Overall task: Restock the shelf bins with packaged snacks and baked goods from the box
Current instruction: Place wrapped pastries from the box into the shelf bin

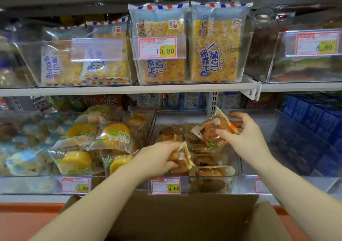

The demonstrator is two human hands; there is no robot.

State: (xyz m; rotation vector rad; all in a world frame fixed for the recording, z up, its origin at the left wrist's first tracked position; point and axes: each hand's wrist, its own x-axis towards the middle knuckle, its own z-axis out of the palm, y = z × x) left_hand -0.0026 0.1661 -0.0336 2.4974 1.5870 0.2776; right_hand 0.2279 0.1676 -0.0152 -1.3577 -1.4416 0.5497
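1. A person's left hand (159,157) is curling its fingers round a crinkly clear-film packet holding a round brown baked cake (180,162), gripping it low at the front left edge of a clear hard-plastic shelf bin (185,116).
2. The right hand (240,133) is pinching a second film-wrapped brown cake with an orange stripe (212,131) between thumb and fingers, holding it tilted above the bin's middle, near the back wall.
3. More glossy packets of the same brown cakes (209,172) are lying heaped against the bin's front wall, while bare plastic is showing in the back right corner, beyond the right hand.
4. A red-bordered paper price tag reading 15.60 (168,186) is hanging on the bin's front edge, just below the left wrist.
5. An open brown cardboard box (185,216) is sitting under both forearms, its matte flaps reaching up towards the shelf's front edge.
6. In the neighbouring bin to the left, soft yellow domed cakes in green-printed film (114,137) are piling close to the shared wall.
7. Above the white metal shelf edge (129,89), tall flat packs of yellow sliced cake (214,50) are standing upright in clear bins.
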